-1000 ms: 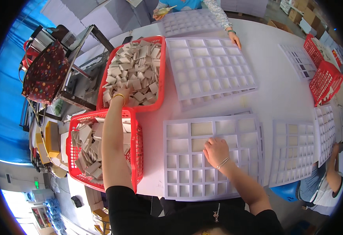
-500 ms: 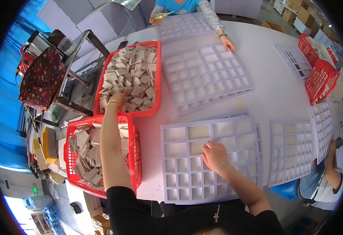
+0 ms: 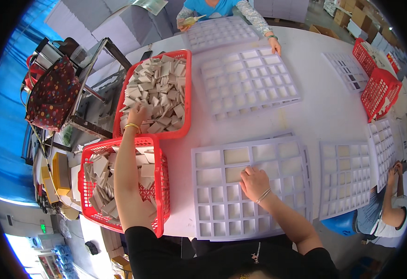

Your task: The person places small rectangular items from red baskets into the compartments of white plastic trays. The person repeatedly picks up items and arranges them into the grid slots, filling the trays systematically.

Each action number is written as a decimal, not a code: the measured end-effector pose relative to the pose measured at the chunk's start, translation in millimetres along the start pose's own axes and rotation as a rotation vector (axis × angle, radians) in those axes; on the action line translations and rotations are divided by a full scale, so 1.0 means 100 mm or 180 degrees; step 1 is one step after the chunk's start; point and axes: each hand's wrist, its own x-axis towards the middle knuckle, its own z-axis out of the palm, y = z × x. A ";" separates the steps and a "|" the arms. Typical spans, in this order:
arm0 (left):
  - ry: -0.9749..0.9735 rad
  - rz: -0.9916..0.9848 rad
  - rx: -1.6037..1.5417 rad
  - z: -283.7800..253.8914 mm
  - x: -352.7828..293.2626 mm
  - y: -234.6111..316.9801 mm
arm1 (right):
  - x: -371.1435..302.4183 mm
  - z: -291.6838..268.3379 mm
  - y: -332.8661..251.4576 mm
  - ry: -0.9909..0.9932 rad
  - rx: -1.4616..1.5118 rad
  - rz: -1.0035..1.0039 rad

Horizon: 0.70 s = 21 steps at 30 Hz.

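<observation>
My left hand (image 3: 137, 114), with a gold bangle at the wrist, is over the left side of the far red basket (image 3: 188, 88). Its fingers are bent together among the loose grey-beige flat pieces (image 3: 164, 69); whether they grip one is hidden. In front of me lies a white compartment tray (image 3: 207, 188), stacked on at least one more. My right hand (image 3: 254, 183) rests on it with curled fingers, beside a cell holding a beige piece (image 3: 233, 175). Another such piece (image 3: 236, 156) fills the cell just beyond. What the right fingers hold, if anything, cannot be seen.
A nearer red basket (image 3: 164, 186) of similar pieces stands under my left forearm. Across the table, a co-worker's hand (image 3: 274, 45) touches another white tray (image 3: 250, 79); the other holds a small bottle (image 3: 192, 21). More trays (image 3: 345, 181) and a red basket (image 3: 380, 93) lie right.
My left hand has moved slightly left and lifted higher out of the pieces. The co-worker's tray has shifted right and away from me. My right hand has stayed in place.
</observation>
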 end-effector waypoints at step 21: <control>-0.0535 0.0300 0.1905 0.15 -0.14 0.12 | -0.01 0.02 0.01 -0.0274 -0.0132 0.0053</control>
